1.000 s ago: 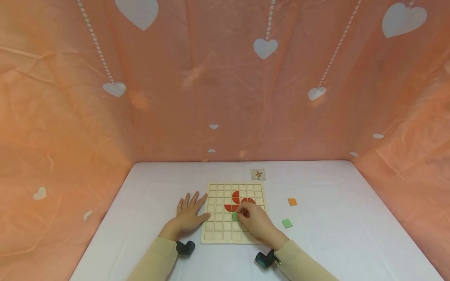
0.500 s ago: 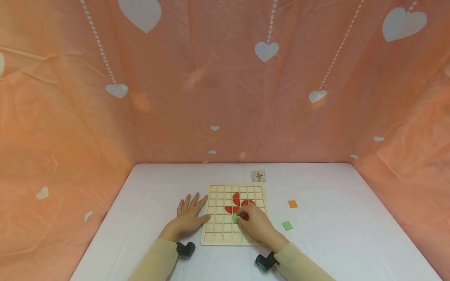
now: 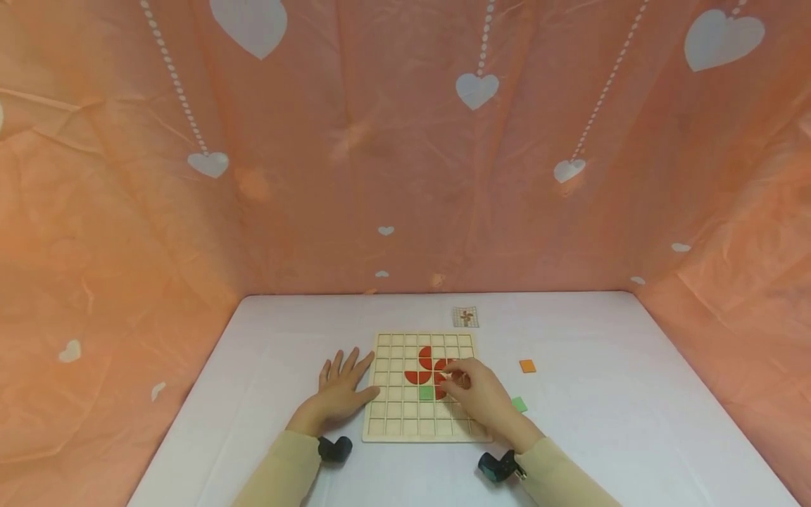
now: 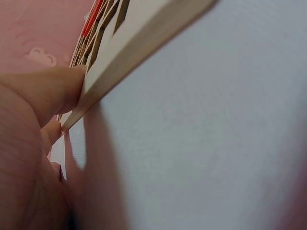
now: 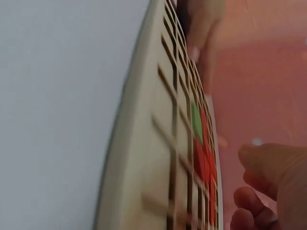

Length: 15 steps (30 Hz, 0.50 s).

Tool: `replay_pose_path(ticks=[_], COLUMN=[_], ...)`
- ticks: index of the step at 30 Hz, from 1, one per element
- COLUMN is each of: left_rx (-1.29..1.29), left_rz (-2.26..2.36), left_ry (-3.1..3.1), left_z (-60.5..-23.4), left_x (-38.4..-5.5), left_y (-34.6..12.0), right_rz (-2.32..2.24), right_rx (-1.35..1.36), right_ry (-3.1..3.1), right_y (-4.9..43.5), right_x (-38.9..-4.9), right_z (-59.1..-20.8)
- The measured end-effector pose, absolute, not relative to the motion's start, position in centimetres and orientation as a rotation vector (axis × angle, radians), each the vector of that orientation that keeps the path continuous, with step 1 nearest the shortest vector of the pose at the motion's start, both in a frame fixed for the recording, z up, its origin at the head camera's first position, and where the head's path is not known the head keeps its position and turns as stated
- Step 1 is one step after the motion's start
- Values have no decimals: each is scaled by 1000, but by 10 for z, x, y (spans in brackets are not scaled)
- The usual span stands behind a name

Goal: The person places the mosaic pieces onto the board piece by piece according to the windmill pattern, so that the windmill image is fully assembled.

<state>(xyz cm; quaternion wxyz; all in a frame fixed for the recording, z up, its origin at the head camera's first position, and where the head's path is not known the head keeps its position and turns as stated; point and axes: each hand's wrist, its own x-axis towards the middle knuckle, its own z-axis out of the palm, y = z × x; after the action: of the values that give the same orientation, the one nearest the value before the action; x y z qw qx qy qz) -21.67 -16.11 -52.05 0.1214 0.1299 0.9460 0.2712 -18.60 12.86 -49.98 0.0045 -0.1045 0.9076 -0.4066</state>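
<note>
The wooden grid board (image 3: 394, 427) lies flat on the white table. Red curved pieces (image 3: 418, 378) form a pinwheel in its cells, and a green square tile (image 3: 426, 393) sits just below them. My left hand (image 3: 342, 387) rests at the board's left edge with its fingers spread; in the left wrist view the thumb (image 4: 57, 88) touches the rim. Over the right part of the board, my right hand (image 3: 478, 391) hovers with fingers loosely bent. No piece shows between its fingers in the right wrist view. It hides part of the red pieces.
To the right of the board lie an orange square tile (image 3: 528, 366) and another green tile (image 3: 519, 404), the latter partly behind the right hand. A small pattern card (image 3: 465, 317) lies beyond the board. Orange cloth (image 3: 437, 176) with hearts hangs behind the table.
My right hand has moved off the green tile toward the right, uncovering that tile and more of the red pieces. The left hand has stayed at the board's edge.
</note>
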Motion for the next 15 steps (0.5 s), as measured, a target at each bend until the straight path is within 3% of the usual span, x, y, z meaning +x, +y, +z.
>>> replay_pose_path(ticks=[15], left_rx=[385], left_rz=[774], left_ry=[2776], left_z=[-525], left_x=[-217], left_y=[-163], right_rz=[-1175], right_rx=[8], right_ry=[2941], right_y=[229], right_x=[-196], right_z=[-502])
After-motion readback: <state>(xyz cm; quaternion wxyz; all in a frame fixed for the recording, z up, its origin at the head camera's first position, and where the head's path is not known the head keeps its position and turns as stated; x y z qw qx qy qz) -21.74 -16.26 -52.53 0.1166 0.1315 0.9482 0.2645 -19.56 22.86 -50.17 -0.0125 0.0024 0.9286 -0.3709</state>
